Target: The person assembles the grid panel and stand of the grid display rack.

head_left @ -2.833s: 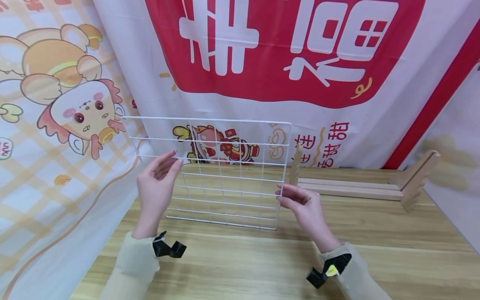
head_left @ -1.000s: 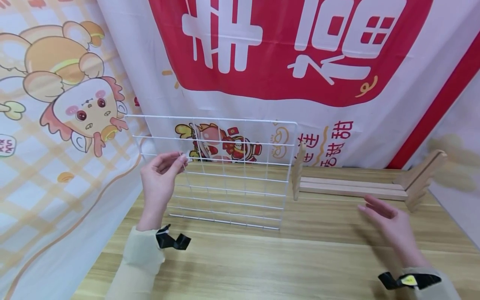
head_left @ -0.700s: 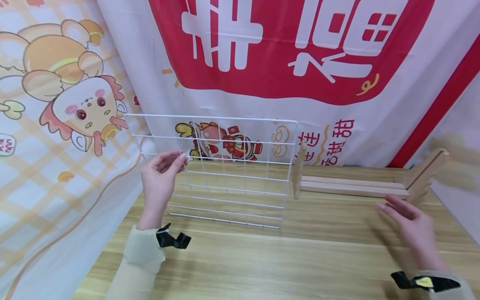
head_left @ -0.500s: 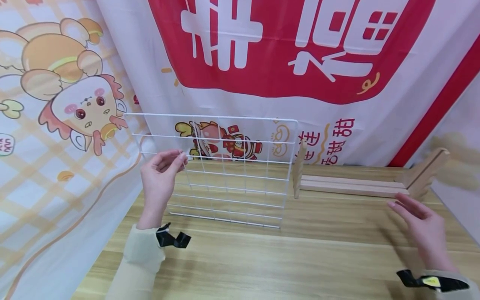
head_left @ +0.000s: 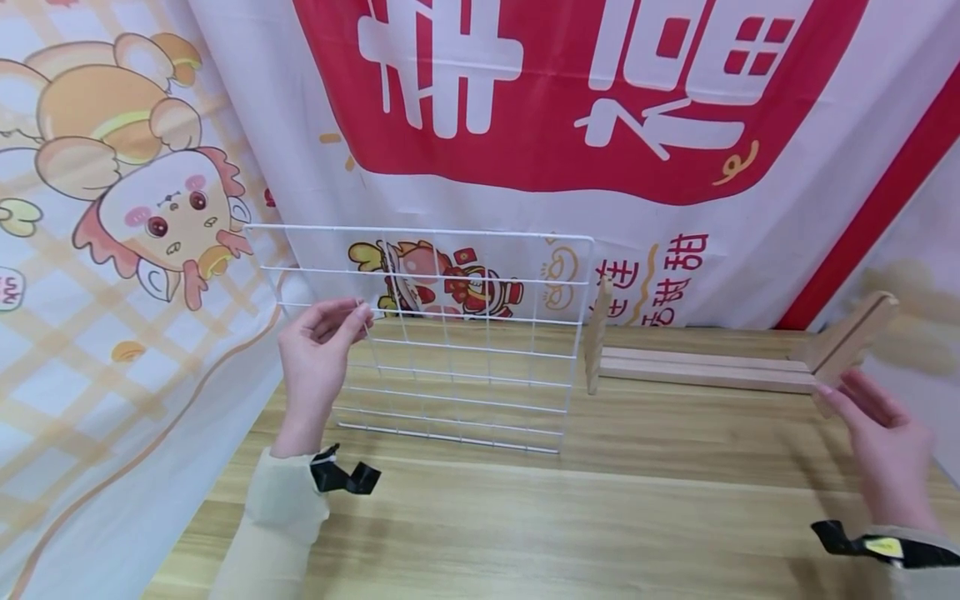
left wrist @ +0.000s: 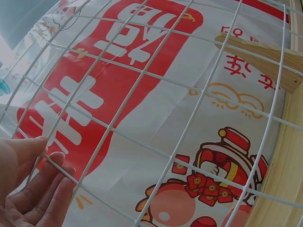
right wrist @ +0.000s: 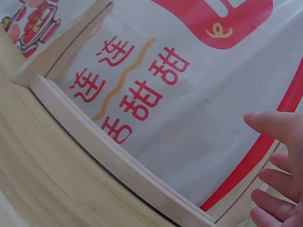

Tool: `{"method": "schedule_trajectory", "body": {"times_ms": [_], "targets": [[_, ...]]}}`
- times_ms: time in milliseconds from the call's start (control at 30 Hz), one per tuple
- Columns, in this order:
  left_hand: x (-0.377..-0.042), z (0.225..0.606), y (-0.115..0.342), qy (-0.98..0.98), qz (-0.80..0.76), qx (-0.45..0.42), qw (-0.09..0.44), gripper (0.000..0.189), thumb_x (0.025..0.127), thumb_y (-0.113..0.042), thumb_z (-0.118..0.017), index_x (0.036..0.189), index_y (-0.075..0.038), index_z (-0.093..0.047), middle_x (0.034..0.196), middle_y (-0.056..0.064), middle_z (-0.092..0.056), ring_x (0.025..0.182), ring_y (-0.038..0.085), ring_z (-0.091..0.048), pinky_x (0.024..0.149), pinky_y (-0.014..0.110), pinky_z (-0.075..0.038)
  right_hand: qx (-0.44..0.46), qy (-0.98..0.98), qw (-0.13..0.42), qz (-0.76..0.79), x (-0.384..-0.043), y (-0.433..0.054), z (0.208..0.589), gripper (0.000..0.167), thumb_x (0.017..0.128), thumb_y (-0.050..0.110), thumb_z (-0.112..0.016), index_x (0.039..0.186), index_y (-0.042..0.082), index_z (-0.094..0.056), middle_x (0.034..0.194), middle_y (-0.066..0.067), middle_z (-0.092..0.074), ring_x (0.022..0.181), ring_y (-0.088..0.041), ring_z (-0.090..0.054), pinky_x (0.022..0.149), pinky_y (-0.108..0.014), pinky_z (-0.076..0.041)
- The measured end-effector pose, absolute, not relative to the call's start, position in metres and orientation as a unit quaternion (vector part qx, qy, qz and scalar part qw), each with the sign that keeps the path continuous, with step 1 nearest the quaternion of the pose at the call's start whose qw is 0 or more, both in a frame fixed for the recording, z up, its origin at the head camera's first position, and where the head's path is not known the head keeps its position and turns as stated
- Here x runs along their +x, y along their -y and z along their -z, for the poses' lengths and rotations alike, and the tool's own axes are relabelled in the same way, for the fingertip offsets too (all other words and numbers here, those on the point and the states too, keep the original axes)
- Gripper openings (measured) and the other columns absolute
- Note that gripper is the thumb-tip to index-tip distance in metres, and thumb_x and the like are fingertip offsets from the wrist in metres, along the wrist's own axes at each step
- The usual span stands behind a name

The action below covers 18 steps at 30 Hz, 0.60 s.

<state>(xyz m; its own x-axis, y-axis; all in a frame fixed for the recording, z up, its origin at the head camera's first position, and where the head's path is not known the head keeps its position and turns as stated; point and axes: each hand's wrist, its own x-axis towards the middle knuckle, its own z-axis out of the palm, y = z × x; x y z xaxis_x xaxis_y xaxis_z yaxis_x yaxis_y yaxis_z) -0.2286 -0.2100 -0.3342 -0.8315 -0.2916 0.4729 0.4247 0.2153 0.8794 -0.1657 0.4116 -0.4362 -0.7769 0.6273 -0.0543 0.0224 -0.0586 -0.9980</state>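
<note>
Right fingers (head_left: 866, 390) now by rack (head_left: 705, 367)

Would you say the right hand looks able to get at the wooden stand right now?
Probably yes: the right hand, apparently holding nothing, is close by one end of the wooden stand, with nothing seen between them; the wire grid is by the other end.

Left fingers (left wrist: 57, 199) pinch, right fingers (right wrist: 280, 183) curve loosely
</note>
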Motion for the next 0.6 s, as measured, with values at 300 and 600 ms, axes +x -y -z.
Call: {"method": "schedule_trajectory", "body": {"times_ms": [300,600], "targets": [[-0.231,0.334,0.210,0.723,0.626,-0.052,0.289,0.028,0.093,-0.024,-0.077,0.111,-0.002,-0.073,0.103,0.010,-0.075,0.088,0.018,-0.072,0.078,0.024,-0.060,-0.290,0.674,0.235,-0.638,-0.180,-0.428,0.424,0.075,0.087,0.032,-0.083,0.153,0.030,-0.047,0.157,0.013,-0.041,0.140,-0.001,-0.035,0.108,-0.008,-0.027],[-0.230,0.334,0.209,0.716,0.633,-0.060,0.287,0.027,0.093,-0.021,-0.077,0.110,-0.001,-0.073,0.100,0.008,-0.075,0.086,0.019,-0.072,0.077,0.025,-0.060,-0.282,0.718,0.214,-0.599,-0.195,-0.447,0.415,0.081,0.092,0.037,-0.076,0.159,0.035,-0.030,0.163,0.015,-0.026,0.148,-0.003,-0.021,0.118,-0.020,-0.018]]}}
